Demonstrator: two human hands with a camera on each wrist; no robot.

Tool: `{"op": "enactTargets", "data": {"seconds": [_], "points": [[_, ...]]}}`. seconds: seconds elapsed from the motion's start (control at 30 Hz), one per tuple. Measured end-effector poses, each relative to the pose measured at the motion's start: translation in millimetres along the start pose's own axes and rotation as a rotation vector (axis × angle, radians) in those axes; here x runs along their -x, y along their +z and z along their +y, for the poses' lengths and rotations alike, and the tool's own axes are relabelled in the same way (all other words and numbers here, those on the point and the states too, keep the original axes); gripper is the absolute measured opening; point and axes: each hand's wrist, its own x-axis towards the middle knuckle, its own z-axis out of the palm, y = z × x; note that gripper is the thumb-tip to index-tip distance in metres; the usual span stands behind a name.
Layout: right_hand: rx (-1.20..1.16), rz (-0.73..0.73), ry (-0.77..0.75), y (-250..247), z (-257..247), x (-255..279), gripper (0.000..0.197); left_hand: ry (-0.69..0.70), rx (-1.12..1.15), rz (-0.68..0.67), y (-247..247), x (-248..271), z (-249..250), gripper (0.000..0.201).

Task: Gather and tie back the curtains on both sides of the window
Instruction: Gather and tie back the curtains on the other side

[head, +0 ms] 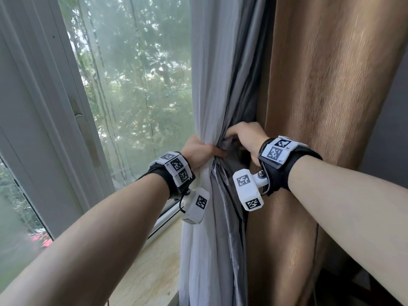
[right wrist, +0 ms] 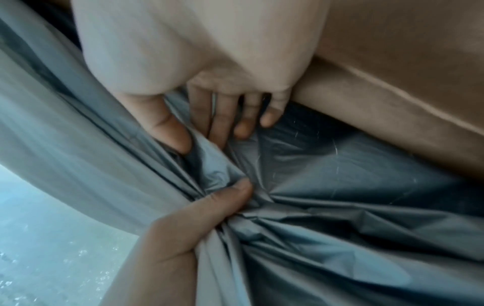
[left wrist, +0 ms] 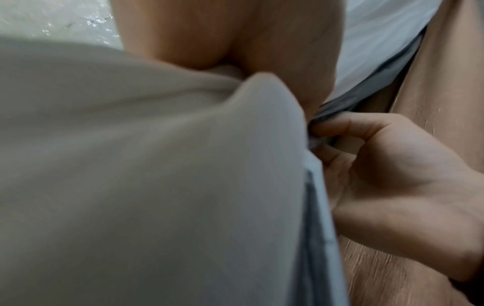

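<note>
Here, at the right side of the window:
White curtain [head: 207,62]: a thin, finely creased pale cloth hanging in long vertical folds, pinched into a narrow waist at hand height and flaring again below.
Grey lining [head: 227,228]: smooth, slightly shiny fabric just right of the white layer, crumpled into sharp radiating creases where it is gathered.
Brown curtain [head: 326,85]: a heavy, velvety tan drape with a fine vertical grain, hanging in broad rounded folds against the right edge of the grey lining.
Left hand [head: 199,149]: wrapped round the bunched white curtain from the window side, fingers curled tight with the thumb laid across the grey folds; the cloth passes straight through its grip.
Right hand [head: 245,138]: level with the left and just beside it, knuckles up, fingers bent down into the grey lining between the white layer and the brown drape; in the right wrist view the thumb and fingers seem to be closing on a fold, though blur makes the hold uncertain.
Window [head: 136,85]: a large pane behind a sheer net, green foliage beyond, set in a white frame.
Sill [head: 150,261]: a polished, beige, stone-like ledge below the glass, the curtain bundle hanging past its right end.
</note>
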Motion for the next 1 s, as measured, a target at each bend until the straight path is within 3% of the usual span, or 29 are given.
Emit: {"op": "enactTargets", "data": {"seconds": [0.07, 0.13, 0.27, 0.33, 0.43, 0.57, 0.73, 0.87, 1.0], "points": [[-0.02, 0.103, 0.001, -4.8, -1.7, -0.5, 0.037, -0.017, 0.012, 0.021, 1.4, -0.5, -0.9, 0.037], [-0.014, 0.148, 0.001, -9.5, -1.7, -0.6, 0.043, -0.035, 0.015, 0.016, 1.8, -0.2, -1.1, 0.04], [-0.028, 0.112, 0.064, -14.5, -0.3, 5.6, 0.075, -0.042, 0.022, -0.047, -1.8, 1.5, 1.0, 0.037], [-0.095, 0.07, 0.086, -13.7, 2.6, 3.7, 0.08, -0.042, 0.011, -0.077, -3.0, 3.6, 2.9, 0.043], [-0.119, 0.012, 0.078, -8.7, 1.3, 1.1, 0.069, -0.036, -0.009, -0.089, -1.6, 5.7, 4.0, 0.044], [-0.01, -0.025, -0.032, -3.8, 2.0, -8.6, 0.025, -0.002, 0.018, -0.055, 3.7, 9.9, 4.2, 0.043], [-0.006, -0.105, -0.006, -4.0, -2.5, 10.3, 0.014, 0.075, 0.073, -0.058, 5.4, 16.4, 7.1, 0.038], [-0.187, -0.244, 0.093, -6.3, -1.7, 22.3, 0.033, 0.062, 0.046, -0.047, 5.2, 15.4, 6.3, 0.04], [-0.208, -0.126, 0.074, -14.1, -5.6, 22.9, 0.024, 0.005, 0.037, -0.017, 7.1, 17.0, 8.8, 0.031]]}}
